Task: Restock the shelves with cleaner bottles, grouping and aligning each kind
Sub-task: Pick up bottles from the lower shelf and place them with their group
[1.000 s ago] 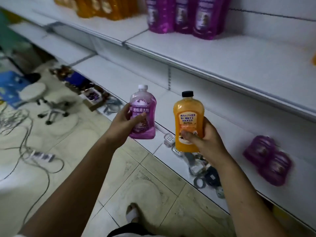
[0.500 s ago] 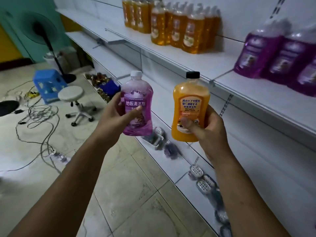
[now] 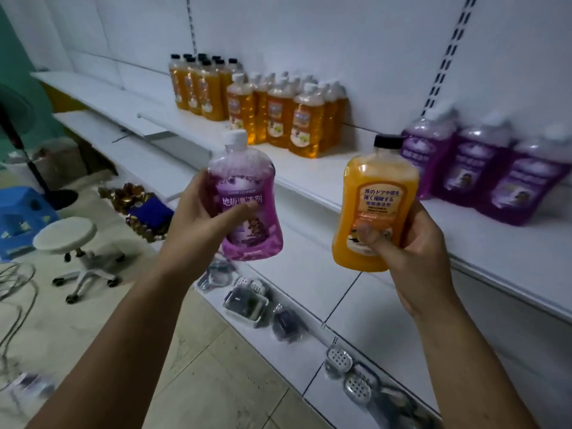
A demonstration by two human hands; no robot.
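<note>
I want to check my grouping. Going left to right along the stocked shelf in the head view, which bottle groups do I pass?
black-capped orange bottles → white-capped amber bottles → purple bottles

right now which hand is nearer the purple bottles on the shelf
Right. The right hand, gripping the orange bottle, is just below-left of the shelved purple bottles; the left hand, gripping a purple bottle, is farther left.

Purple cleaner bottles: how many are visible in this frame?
4. One purple bottle is gripped in the left hand; three shelved purple bottles stand side by side on the upper shelf at right. More may be hidden behind them.
</note>
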